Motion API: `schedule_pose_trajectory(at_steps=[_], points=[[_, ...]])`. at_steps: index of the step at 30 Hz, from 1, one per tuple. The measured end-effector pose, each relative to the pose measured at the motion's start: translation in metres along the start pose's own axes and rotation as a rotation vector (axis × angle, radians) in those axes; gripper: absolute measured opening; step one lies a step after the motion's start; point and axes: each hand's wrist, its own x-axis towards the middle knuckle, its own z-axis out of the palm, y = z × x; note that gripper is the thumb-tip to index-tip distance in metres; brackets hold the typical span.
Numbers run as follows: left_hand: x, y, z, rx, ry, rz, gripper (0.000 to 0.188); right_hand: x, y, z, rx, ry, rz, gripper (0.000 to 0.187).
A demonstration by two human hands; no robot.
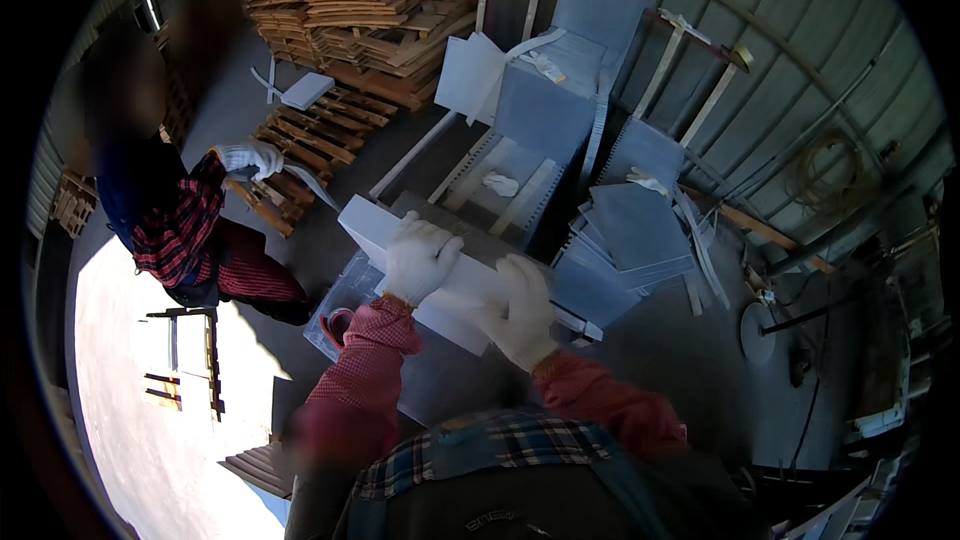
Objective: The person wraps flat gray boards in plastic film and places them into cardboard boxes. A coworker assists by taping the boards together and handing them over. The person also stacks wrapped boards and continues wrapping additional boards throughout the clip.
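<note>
In front of me is a white, box-like folded board (pixel 370 224), tilted and lying across the work surface. My left hand (pixel 422 258), in a white knit glove, is closed with its fingers curled over the board's upper part. Farther right, my right hand (pixel 522 318), gloved too, grips the same board with bent fingers and the thumb toward the left. Both hands hide the middle of the board. A red curved item (pixel 338 326), its kind unclear, lies by my left wrist on a grey-blue sheet (pixel 325 338).
Ahead stand grey panel stacks (pixel 545 115) with gloves on them, and fanned grey sheets (pixel 640 230) at right. Wooden pallets (pixel 325 145) and piled slats (pixel 385 25) are at the far left. A gloved co-worker (pixel 190 210) stands left, holding a pale strip (pixel 312 185).
</note>
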Motion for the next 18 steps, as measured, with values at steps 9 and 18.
schedule_pose_trajectory(at_steps=[9, 18], points=[[-0.018, 0.004, 0.011, -0.039, -0.083, -0.007, 0.017, 0.089, -0.156, -0.058, 0.894, -0.259, -0.280, 0.034], [-0.010, 0.001, 0.014, -0.044, -0.089, -0.021, 0.018, 0.117, -0.216, -0.084, 1.183, -0.312, -0.500, 0.032]])
